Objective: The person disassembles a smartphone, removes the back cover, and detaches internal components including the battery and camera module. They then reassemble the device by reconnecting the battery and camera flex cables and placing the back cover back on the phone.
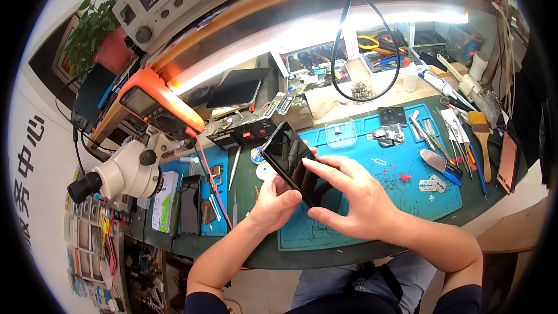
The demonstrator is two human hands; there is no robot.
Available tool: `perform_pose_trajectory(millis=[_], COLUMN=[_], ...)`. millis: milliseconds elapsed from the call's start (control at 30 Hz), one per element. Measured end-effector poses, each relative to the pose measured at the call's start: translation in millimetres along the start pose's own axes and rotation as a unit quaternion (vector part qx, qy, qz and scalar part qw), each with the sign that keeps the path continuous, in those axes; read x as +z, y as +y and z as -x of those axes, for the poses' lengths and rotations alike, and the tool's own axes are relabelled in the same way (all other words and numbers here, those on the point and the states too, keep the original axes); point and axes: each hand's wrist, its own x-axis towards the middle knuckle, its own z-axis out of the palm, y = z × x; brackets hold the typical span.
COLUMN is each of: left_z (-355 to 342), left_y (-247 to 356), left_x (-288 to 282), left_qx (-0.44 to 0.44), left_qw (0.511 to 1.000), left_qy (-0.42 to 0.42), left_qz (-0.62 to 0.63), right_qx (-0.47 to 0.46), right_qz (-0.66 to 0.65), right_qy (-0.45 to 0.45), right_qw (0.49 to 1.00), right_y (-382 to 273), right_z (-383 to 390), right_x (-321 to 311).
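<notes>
A black smartphone [288,154] with a dark, glossy, reflective screen is held tilted above the blue repair mat [372,209]. My left hand [274,204] grips it from below, the thumb along the near side and fingertips showing at the far edge. Over the lower part of the screen, my right hand [363,197] has its fingers stretched out, with the index fingertip at the glass. Its thumb is apart from the fingers, close to the phone's lower end. On the mat beyond the hands lie a small clear plastic box [340,134] and some phone parts [388,134].
An orange multimeter [154,104] and a white microscope [125,171] stand at left. Another dark phone [190,204] lies near them. At right are razor blades [432,184], a brush [480,134] and a blue-handled scraper [444,168]. A black cable [332,58] loops down at the back.
</notes>
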Motion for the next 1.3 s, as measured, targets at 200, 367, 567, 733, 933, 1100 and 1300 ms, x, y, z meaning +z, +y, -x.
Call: perform_pose_trajectory(millis=[200, 367, 567, 733, 933, 1100, 1300], left_z=[-0.5, 0.5, 4.0, 6.6, 7.2, 7.4, 7.3], left_y=[-0.7, -2.6, -1.3, 0.7, 1.5, 0.3, -0.8], left_x=[-3.9, -5.1, -1.9, -1.2, 0.4, -1.0, -1.8], left_qx=[-0.004, 0.010, 0.029, 0.061, 0.070, 0.069, 0.072], left_qw=[1.000, 1.000, 0.999, 0.998, 0.997, 0.997, 0.997], left_qy=[-0.011, -0.013, -0.023, -0.029, -0.034, -0.040, -0.042], left_qz=[0.000, 0.008, 0.027, 0.003, 0.000, 0.002, 0.004], right_qx=[-0.015, -0.023, -0.052, -0.077, -0.089, -0.091, -0.085], right_qz=[0.023, 0.024, 0.034, 0.054, 0.052, 0.055, 0.057], right_qy=[0.003, 0.008, 0.024, 0.029, 0.035, 0.033, 0.025], right_qw=[1.000, 0.999, 0.998, 0.995, 0.994, 0.994, 0.994], right_y=[0.9, 0.6, -5.3, -12.9, -12.6, -12.6, -13.7], right_z=[0.0, 0.8, 0.8, 0.7, 3.6, 4.2, 5.1], right_x=[-0.1, 0.6, -0.4, -1.6, -0.6, -1.1, -2.1])
